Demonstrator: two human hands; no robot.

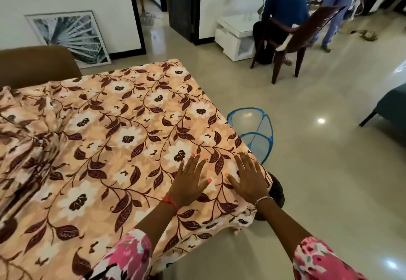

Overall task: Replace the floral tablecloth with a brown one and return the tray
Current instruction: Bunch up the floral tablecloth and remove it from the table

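Note:
The floral tablecloth (123,139), peach with white flowers and dark brown leaves, covers the table. It is bunched and wrinkled at the left side and smooth on the right. My left hand (190,180) lies flat on the cloth near the table's right front corner, fingers straight and spread. My right hand (248,178) lies flat beside it, close to the right edge, fingers straight. Neither hand holds anything. No brown cloth and no tray are in view.
A blue mesh basket (252,132) stands on the floor at the table's right side. A brown chair back (37,64) is at the far left. A person sits on a dark chair (294,44) beyond, near a white side table (235,35). A framed picture (70,35) leans on the wall.

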